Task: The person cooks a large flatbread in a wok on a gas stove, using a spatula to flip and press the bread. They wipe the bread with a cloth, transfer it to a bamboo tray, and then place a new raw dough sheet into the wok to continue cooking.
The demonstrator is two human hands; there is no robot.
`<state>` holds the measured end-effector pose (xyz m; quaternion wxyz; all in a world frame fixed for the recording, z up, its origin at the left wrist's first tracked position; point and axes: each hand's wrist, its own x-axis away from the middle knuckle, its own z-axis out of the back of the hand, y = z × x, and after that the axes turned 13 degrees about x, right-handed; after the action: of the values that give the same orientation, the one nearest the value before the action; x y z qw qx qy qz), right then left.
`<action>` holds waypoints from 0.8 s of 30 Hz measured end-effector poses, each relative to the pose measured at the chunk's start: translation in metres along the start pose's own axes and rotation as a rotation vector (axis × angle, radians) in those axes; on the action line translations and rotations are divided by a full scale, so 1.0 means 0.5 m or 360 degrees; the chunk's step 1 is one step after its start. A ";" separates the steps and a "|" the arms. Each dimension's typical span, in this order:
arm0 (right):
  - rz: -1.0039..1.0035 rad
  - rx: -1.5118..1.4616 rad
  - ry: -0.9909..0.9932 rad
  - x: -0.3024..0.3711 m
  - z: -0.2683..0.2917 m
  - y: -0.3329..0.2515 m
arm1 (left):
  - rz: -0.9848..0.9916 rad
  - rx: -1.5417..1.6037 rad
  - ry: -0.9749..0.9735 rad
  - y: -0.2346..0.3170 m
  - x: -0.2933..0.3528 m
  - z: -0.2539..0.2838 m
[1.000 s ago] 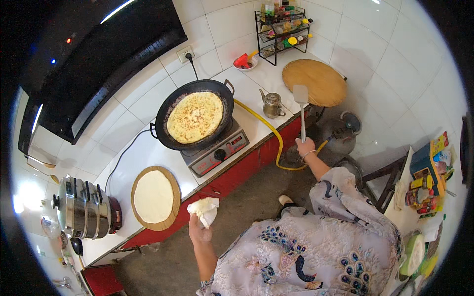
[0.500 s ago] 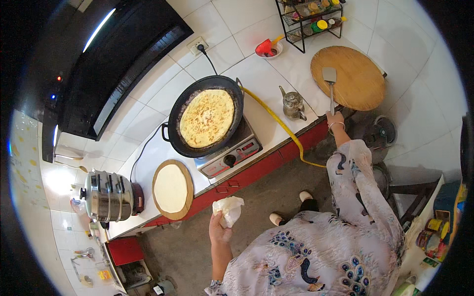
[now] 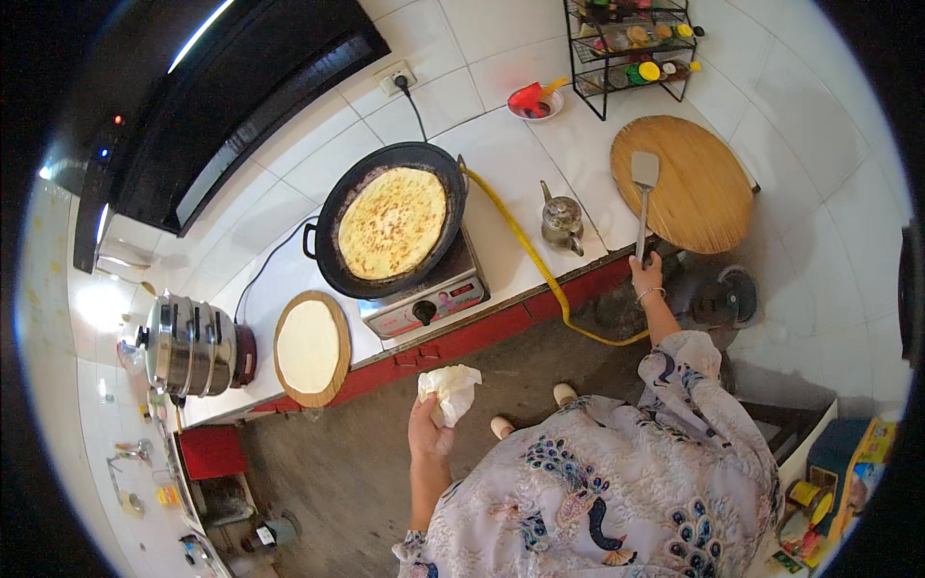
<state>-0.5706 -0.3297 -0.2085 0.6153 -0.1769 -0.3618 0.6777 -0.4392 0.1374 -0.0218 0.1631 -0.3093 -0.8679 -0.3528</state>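
Note:
My right hand point(image 3: 647, 274) is closed round the handle of a metal spatula point(image 3: 645, 173), whose flat blade is over the round wooden board point(image 3: 708, 193) on the right of the counter. In front of the counter my left hand point(image 3: 427, 431) grips a crumpled white cloth or paper point(image 3: 453, 393); which of the two I cannot tell. A browned round flatbread point(image 3: 393, 222) lies in the black pan point(image 3: 324, 252) on the gas stove point(image 3: 424, 299). Left of the stove, a pale rolled-out dough round point(image 3: 307, 347) rests on a smaller wooden board point(image 3: 310, 397).
A small metal oil pot point(image 3: 562, 220) stands beside the yellow gas hose point(image 3: 520, 236), which hangs over the counter edge. Stacked steamer pots point(image 3: 188, 347) stand at the left end. A bowl with a red scoop point(image 3: 536, 101) and a spice rack point(image 3: 631, 53) are at the back.
The view has shifted slightly, so the counter things sit a little differently in it. Both hands keep hold of the spatula and the white crumpled piece.

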 end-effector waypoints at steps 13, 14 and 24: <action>0.0712 -0.0094 -0.0431 0.078 -0.107 -0.206 | -0.0114 0.0320 -0.0141 -0.018 0.005 0.016; 0.0878 -0.0074 -0.0469 0.056 -0.115 -0.201 | -0.0174 0.0294 -0.0161 -0.017 0.002 0.006; 0.0858 0.0176 -0.0119 0.062 -0.101 -0.195 | -0.0196 0.0329 0.0030 -0.006 0.001 -0.002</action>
<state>-0.4729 -0.2881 -0.1673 0.4076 -0.2079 -0.2865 0.8418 -0.4417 0.1352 -0.0226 0.1805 -0.2335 -0.9155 -0.2736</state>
